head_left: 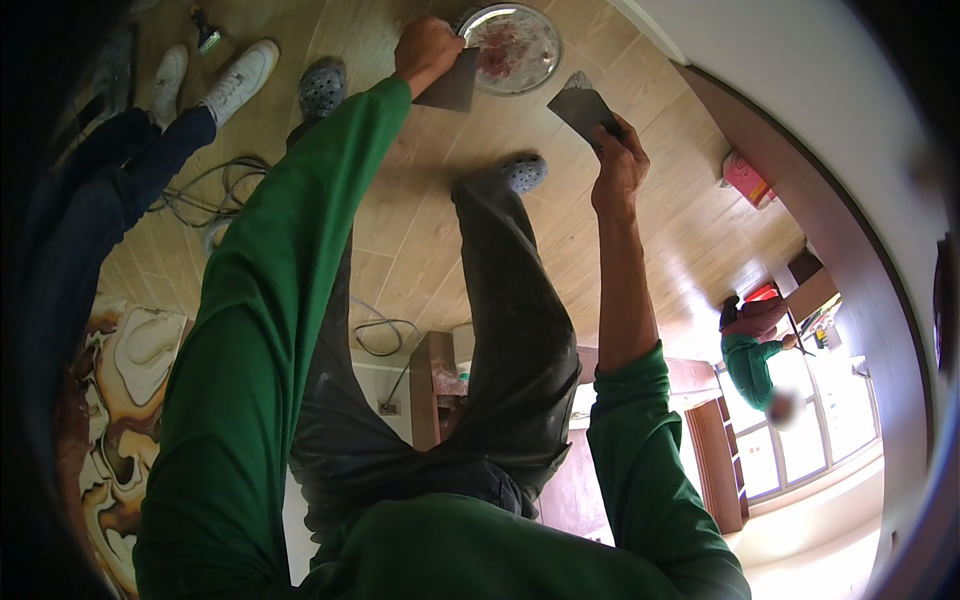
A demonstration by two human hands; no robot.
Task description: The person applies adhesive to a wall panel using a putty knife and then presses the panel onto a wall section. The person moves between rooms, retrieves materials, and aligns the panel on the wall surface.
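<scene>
My left hand [428,50] is closed on the edge of a dark flat spreader [452,84], a thin square blade. It is beside a round shiny metal tray [545,50] with reddish smears on it, which lies on the floor at the top. To the right of the tray, my right hand [622,168] grips a second dark spreader [580,112], tilted, with a whitish patch along its far edge. The two blades are apart from each other.
A person in white shoes [240,82] stands at the left, near a brush [207,38] and coiled cable [225,185] on the wooden floor. A pink container [746,180] lies by the right wall. Another person in green [750,365] is farther right, near a window.
</scene>
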